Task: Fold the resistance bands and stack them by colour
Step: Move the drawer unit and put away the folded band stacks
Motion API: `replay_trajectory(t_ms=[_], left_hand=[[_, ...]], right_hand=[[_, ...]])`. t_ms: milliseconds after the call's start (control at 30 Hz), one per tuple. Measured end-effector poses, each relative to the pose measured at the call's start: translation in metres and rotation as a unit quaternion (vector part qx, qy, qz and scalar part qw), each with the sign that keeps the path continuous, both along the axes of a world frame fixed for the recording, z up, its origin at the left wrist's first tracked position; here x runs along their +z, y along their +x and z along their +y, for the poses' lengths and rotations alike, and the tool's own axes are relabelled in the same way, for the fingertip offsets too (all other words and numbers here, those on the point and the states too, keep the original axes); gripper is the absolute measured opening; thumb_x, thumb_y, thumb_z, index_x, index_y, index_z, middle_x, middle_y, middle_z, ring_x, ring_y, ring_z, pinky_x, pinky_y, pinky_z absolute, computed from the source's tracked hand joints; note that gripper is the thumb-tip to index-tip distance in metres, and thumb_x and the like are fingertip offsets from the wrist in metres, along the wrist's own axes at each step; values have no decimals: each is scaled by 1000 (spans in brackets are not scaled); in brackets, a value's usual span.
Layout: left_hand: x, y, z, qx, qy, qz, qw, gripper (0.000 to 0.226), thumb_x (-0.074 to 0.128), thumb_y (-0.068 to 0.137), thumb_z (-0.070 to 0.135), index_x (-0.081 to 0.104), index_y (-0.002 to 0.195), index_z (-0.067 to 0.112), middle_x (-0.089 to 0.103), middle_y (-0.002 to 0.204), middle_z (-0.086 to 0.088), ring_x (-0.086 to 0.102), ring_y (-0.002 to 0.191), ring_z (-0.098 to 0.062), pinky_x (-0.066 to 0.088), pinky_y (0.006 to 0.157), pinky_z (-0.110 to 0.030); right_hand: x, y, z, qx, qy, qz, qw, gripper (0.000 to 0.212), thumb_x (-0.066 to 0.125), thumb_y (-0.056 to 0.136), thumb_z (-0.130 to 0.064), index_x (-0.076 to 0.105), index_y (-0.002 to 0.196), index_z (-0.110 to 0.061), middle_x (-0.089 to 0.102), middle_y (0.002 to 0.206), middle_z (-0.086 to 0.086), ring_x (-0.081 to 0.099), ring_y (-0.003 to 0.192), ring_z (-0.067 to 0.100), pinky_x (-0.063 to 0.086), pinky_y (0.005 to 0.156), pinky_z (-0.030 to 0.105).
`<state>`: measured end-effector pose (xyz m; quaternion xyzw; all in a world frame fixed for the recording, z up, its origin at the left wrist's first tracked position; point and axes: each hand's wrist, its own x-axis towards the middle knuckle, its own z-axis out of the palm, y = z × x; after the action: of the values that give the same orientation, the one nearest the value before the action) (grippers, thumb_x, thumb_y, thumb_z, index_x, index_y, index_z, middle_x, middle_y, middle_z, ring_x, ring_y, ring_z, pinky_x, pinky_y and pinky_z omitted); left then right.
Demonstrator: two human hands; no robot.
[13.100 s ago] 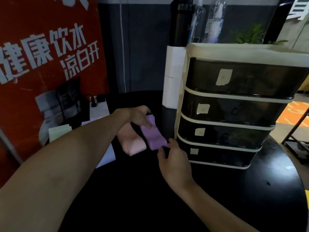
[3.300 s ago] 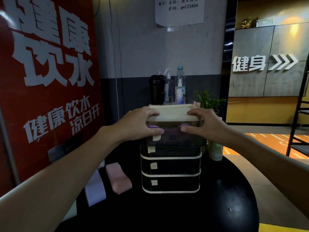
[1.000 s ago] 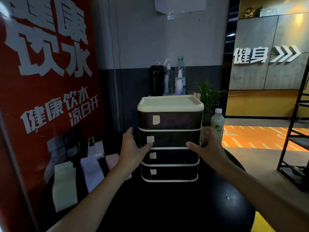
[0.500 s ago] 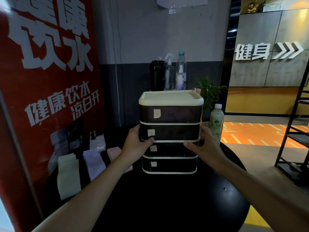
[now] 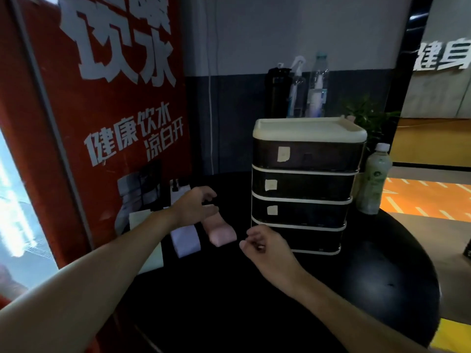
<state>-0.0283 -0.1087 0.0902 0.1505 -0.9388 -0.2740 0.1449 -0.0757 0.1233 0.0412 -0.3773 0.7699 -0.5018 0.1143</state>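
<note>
Body in frame: left hand [image 5: 193, 207] and right hand [image 5: 267, 253], both bare. The left forearm [image 5: 114, 261] enters from 8 o'clock and the right forearm [image 5: 331, 299] from 5 o'clock, each bare up to the frame edge. Dim light, finer detail unreadable.

head cam | looks forward and down | close over black round counter [image 5: 382, 289] | drawer unit [image 5: 305, 184] ahead

- The drawer tower [image 5: 305, 184] blocks the back right of the desk [image 5: 254, 314], with a bottle [image 5: 373, 179] just beside its right side.
- The red banner [image 5: 102, 128] walls the left edge.
- Between them, a gap holds the pink band [image 5: 221, 234] and lilac band [image 5: 186, 240].
- Dark desk surface lies open in front.
</note>
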Motion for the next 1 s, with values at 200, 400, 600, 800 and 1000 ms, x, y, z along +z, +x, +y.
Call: replay_trajectory(t_ms=[200,400,600,800,1000], left_hand=[[-9,-22,-47,-1,-84,-117,990,54,67,93,27,50,136,1,53,136,-13,52,125,-26,42,101,-30],[-21,-52,-61,-15,-103,-195,975,57,65,94,34,44,140,7,52,135,-9,52,124,-23,40,90,-24],[-26,-72,-70,-25,-92,-261,961,77,67,90,45,32,150,11,38,152,-4,42,135,-21,36,104,-24],[-21,-73,-79,-29,-61,-293,954,76,75,76,59,50,136,19,54,136,3,54,120,-21,46,105,-43],[-22,-74,-76,-40,-20,-260,964,54,77,85,28,55,130,6,59,127,-1,55,115,-17,44,100,-30]], right_hand=[[-48,10,-55,-76,48,54,995,64,52,96,-41,29,149,-14,48,143,6,44,133,19,36,108,26],[-46,3,-75,-122,157,138,970,66,39,98,-47,25,150,-9,49,140,12,42,131,25,32,110,36],[-44,4,-75,-118,180,151,965,66,36,98,-49,23,151,-12,45,146,6,32,137,19,24,114,34],[-43,5,-73,-119,171,151,966,63,35,99,-49,26,150,-14,45,146,4,32,137,17,22,114,31],[-45,4,-75,-118,171,156,966,64,34,98,-50,24,151,-14,43,149,1,30,139,15,20,115,32]])
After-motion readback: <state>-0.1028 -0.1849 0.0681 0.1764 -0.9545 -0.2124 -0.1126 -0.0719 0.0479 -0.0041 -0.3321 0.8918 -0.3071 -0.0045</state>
